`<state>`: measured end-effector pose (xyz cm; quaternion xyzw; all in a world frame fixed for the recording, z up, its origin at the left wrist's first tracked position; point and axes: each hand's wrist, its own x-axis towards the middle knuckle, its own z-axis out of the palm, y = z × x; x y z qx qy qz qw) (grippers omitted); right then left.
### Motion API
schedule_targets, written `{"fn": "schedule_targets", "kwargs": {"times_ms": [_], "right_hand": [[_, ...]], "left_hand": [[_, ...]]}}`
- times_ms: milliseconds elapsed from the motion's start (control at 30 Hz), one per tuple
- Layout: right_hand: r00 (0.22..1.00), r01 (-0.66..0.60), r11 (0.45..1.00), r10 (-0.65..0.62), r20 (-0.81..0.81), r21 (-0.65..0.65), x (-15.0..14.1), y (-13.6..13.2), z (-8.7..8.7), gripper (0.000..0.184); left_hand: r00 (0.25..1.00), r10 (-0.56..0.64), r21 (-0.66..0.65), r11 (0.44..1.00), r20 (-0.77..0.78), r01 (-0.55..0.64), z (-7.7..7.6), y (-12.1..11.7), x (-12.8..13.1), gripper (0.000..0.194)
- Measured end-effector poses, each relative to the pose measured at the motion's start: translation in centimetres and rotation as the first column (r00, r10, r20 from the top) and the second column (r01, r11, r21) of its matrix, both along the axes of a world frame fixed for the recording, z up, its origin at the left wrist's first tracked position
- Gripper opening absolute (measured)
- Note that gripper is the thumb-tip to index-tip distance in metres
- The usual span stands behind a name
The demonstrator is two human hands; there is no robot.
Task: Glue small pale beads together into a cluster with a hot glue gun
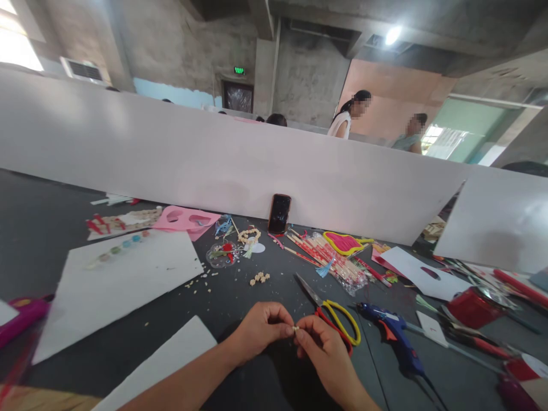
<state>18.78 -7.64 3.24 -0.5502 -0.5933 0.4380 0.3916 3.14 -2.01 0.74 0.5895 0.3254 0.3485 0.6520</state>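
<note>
My left hand (pixel 266 329) and my right hand (pixel 322 342) meet low in the middle, over the dark table. Between their pinched fingertips is a small pale beige piece (pixel 295 328); its exact kind is too small to tell. Both hands are closed on it. Just beyond them lies a little cluster of similar beige pieces (pixel 259 278). Right behind my right hand rest scissors (pixel 338 319) with yellow and red handles, their blades pointing away to the left. A blue glue gun (pixel 396 337) lies farther right, its cord running toward the front edge.
White boards (pixel 124 285) cover the left side, near a magenta glue gun (pixel 23 319). A phone (pixel 280 213) leans on the white partition (pixel 205 165). Wrapped red-and-white sticks (pixel 329 257), pink cut-out paper (pixel 184 218) and a red can (pixel 475 307) lie around. Two people stand beyond the partition.
</note>
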Motion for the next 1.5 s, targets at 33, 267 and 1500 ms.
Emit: {"fn": "schedule_targets", "kwargs": {"times_ms": [33,267,1500], "right_hand": [[1.000,0.001,1.000,-0.001,0.006,0.003,-0.01,-0.04,0.04,0.015],[0.999,0.008,0.999,-0.010,0.049,0.037,-0.09,-0.05,-0.04,0.016],[0.999,0.039,0.999,-0.039,-0.012,0.024,0.06,0.09,-0.91,0.023]], "left_hand": [[1.000,-0.003,0.000,1.000,0.003,0.003,-0.01,0.01,0.00,0.026],[1.000,0.006,-0.011,1.000,-0.012,-0.006,0.01,-0.04,0.01,0.028],[1.000,-0.007,0.004,1.000,0.009,0.007,-0.01,-0.09,0.15,0.029]]}}
